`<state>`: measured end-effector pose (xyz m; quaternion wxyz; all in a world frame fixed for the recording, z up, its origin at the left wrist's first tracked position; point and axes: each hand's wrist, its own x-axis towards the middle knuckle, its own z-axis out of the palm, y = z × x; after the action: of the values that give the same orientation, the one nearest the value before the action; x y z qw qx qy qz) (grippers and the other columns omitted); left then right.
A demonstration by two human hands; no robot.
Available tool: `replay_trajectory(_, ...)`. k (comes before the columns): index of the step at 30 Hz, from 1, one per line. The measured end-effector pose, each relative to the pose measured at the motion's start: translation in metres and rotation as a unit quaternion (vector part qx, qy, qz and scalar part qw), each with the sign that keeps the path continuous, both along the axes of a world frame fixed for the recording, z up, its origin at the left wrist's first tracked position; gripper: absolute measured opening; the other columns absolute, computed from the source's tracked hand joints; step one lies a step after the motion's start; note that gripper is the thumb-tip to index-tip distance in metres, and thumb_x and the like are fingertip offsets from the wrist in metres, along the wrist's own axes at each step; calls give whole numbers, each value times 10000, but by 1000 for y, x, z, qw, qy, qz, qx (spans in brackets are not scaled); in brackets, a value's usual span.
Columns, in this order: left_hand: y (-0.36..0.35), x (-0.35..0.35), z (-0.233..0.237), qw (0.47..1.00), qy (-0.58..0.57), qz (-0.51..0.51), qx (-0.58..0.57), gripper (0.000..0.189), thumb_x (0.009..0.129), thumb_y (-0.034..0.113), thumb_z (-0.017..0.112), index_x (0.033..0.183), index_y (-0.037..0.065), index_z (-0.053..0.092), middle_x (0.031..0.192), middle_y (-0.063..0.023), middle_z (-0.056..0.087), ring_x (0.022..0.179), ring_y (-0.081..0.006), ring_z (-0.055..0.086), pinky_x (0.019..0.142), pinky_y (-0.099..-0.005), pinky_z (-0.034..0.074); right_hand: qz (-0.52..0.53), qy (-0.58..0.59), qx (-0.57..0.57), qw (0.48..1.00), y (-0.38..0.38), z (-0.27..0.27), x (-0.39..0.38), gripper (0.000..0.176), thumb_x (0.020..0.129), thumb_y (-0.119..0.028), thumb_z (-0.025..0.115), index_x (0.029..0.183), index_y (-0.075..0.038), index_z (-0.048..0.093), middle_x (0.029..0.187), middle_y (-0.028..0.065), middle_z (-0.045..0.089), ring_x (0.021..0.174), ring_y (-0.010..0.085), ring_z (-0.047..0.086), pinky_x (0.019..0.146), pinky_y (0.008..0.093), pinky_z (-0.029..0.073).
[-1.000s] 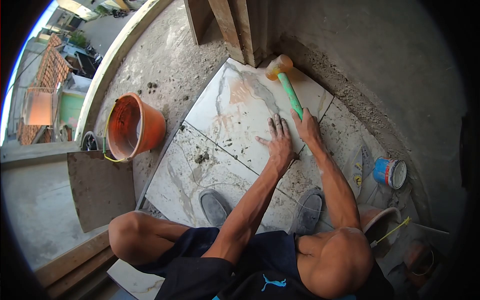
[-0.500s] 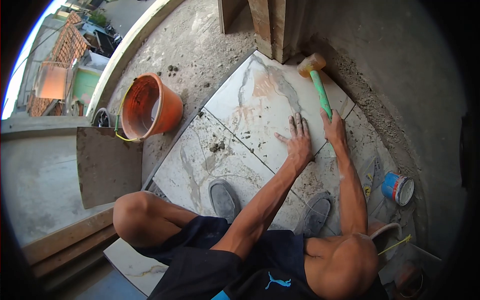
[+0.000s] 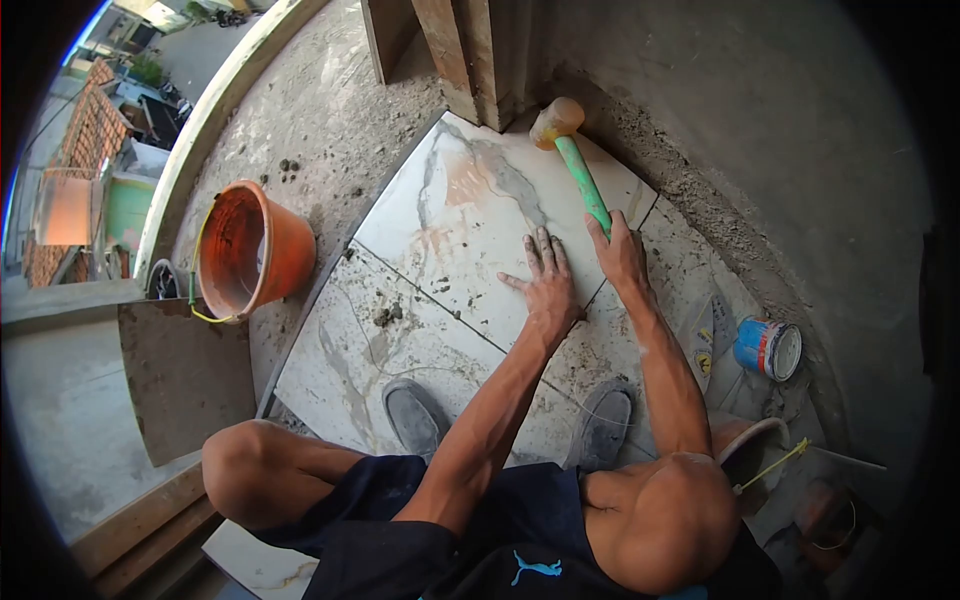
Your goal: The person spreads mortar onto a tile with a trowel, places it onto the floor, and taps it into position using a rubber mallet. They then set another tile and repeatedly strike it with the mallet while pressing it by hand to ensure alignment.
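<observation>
My left hand (image 3: 548,290) lies with fingers spread on a white marble-look tile (image 3: 470,215), near its lower edge. My right hand (image 3: 622,258) is wrapped round the green handle of a mallet (image 3: 583,183). The mallet's pale, worn head is over the tile's far right edge, close to the foot of an upright post (image 3: 490,85). Smears and bits of mortar mark the tile. Nearer my feet, a dirtier tile (image 3: 335,365) with grey veins borders it, with crumbs of mortar (image 3: 385,315) on top.
An orange bucket (image 3: 285,250) lies tilted at left on rough concrete, beside a grey board (image 3: 185,375). To the right are a blue paint can (image 3: 768,348), a trowel-like blade (image 3: 703,340) and another bucket (image 3: 750,445). A grey wall (image 3: 800,150) borders the right side.
The camera view has shifted, so the tiles, hands and mallet appear further left. My left hand stays flat on the tile, and the mallet keeps much the same place over it.
</observation>
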<state>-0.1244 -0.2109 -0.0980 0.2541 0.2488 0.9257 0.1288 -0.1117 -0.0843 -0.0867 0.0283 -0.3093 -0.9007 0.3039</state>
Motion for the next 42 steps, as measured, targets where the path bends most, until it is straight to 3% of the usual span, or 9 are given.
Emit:
replay_trajectory(4, -1, 0, 6, 999, -37, -6, 2, 915, 681, 214, 717, 1427, 34, 217, 1531, -114, 13, 1404, -347, -6, 863, -825, 111, -1, 12, 13, 1000, -5, -19, 6, 418, 908, -421, 504, 878, -5, 484, 661, 262, 593, 662, 448, 597, 530, 496, 456)
replay_trajectory(6, -1, -2, 3, 999, -27, -9, -19, 1295, 439, 403, 873, 1439, 36, 137, 1528, -118, -10, 1398, -359, -17, 856, -831, 139, -13, -7, -86, 996, 5, -7, -1, 415, 904, -420, 511, 872, -8, 484, 659, 260, 591, 645, 453, 589, 518, 495, 451)
replay_trajectory(10, 1, 2, -2, 999, -23, -22, -44, 1302, 437, 414, 875, 1439, 34, 135, 1527, -121, -14, 1397, -361, -13, 859, -831, 136, -22, 26, 15, 999, -12, -13, 11, 420, 904, -428, 509, 862, -10, 484, 655, 255, 588, 638, 445, 591, 532, 478, 461)
replay_trajectory(12, 0, -4, 12, 998, -59, 0, -18, 1176, 512, 281, 839, 1436, 30, 155, 1530, -122, 1, 1404, -345, 1, 865, -825, 101, -26, 25, -7, 999, -4, -5, 3, 412, 902, -421, 515, 859, -13, 477, 646, 254, 585, 623, 440, 591, 523, 474, 461)
replay_trajectory(18, 1, -2, 12, 999, -27, -12, -16, 1334, 421, 390, 886, 1437, 9, 110, 1523, -150, 15, 1395, -372, 17, 884, -801, 169, -68, 3, -10, 998, -11, -3, 46, 407, 906, -414, 509, 887, -8, 489, 629, 238, 577, 619, 434, 587, 522, 465, 451)
replay_trajectory(31, 1, -3, 14, 999, -41, -11, -18, 1258, 475, 361, 863, 1442, 35, 128, 1531, -110, 16, 1403, -344, 5, 885, -808, 151, -81, 16, -8, 997, -18, 18, 105, 386, 911, -404, 505, 886, -20, 479, 624, 221, 590, 597, 416, 597, 505, 473, 456)
replay_trajectory(35, 0, -2, 9, 999, -24, -24, -7, 1339, 424, 426, 885, 1436, 13, 111, 1522, -143, 17, 1395, -366, 20, 874, -804, 193, -117, -77, -66, 988, -10, 21, 109, 387, 912, -412, 500, 895, -26, 484, 653, 216, 596, 624, 414, 601, 516, 476, 445)
replay_trajectory(38, 7, -6, 10, 999, -28, -19, -35, 1335, 426, 426, 885, 1435, 13, 115, 1522, -146, 11, 1395, -366, 10, 875, -805, 191, -119, 19, -59, 991, -20, 19, 131, 383, 908, -401, 515, 896, -20, 480, 644, 212, 588, 606, 404, 600, 507, 460, 446)
replay_trajectory(42, -3, 0, 12, 998, -32, -29, -37, 1341, 417, 422, 889, 1434, 13, 118, 1521, -150, 13, 1394, -368, 5, 874, -806, 191, -98, -60, -12, 993, -22, 1, 141, 381, 903, -396, 525, 898, -18, 479, 633, 216, 585, 603, 403, 600, 495, 458, 445)
